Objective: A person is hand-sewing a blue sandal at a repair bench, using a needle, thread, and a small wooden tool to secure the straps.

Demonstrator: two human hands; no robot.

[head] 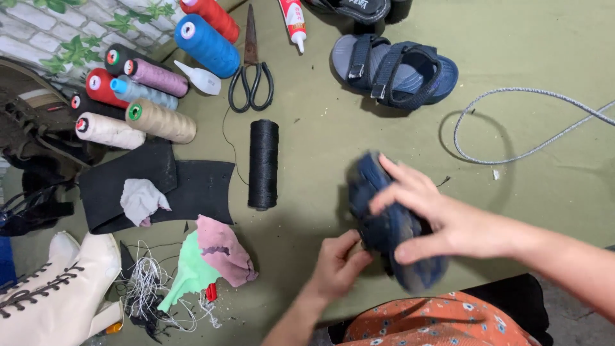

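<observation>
Head view. Both hands hold a small blue sandal (394,224) above the green work surface (544,192), near the person's lap. The right hand (442,221) lies across the top of the sandal, fingers spread and curled over it, thumb pressed at its lower end — a closed, full-hand grasp. The left hand (336,266) pinches the sandal's near edge from below, fingers bent against the sole. The sandal is blurred, so strap detail cannot be read.

Step in hand, as a judgement: the sandal is being turned and inspected, not yet worked on with any tool.

The matching sandal (400,67) sits well apart, toward the far edge. Scissors (251,80), a glue tube (295,22) and a black thread spool (263,163) lie to the left, untouched.

Any next move calls for one hand to keep a firm hold on the sandal — the other must let go to reach a tool.
</observation>
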